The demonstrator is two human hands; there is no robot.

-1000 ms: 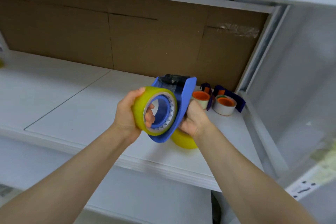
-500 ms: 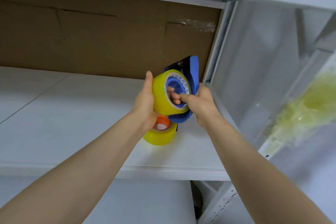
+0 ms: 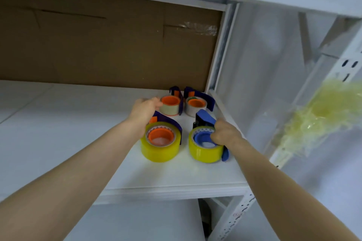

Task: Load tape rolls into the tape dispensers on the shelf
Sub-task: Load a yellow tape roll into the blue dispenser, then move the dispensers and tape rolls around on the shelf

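Head view.

Shelf: white board, cardboard back panel behind; four tape dispensers grouped toward its right edge.

Blue dispenser: lying on its side close to the right edge, forward of the rear pair; yellow tape roll seated on its blue hub. Right hand: fingers curled round hub and handle, grasping the blue dispenser.

Orange-hub dispenser: just beside it to the left, apart; loaded with a second yellow roll.

Rear-left dispenser and rear-right dispenser: at the rear right corner, each carrying a pale roll. Left hand: fingertips at the rear-left dispenser; grasping or merely touching, cannot tell.

Step, as judged: setting down the loaded blue dispenser. For a clean finish: lay flat on the roll's face; keep a gap from the neighbour; check the roll is fully down on the hub before letting go; keep the handle inside the right edge.

Yellowish crumpled wad: off the shelf to the right; blurred.
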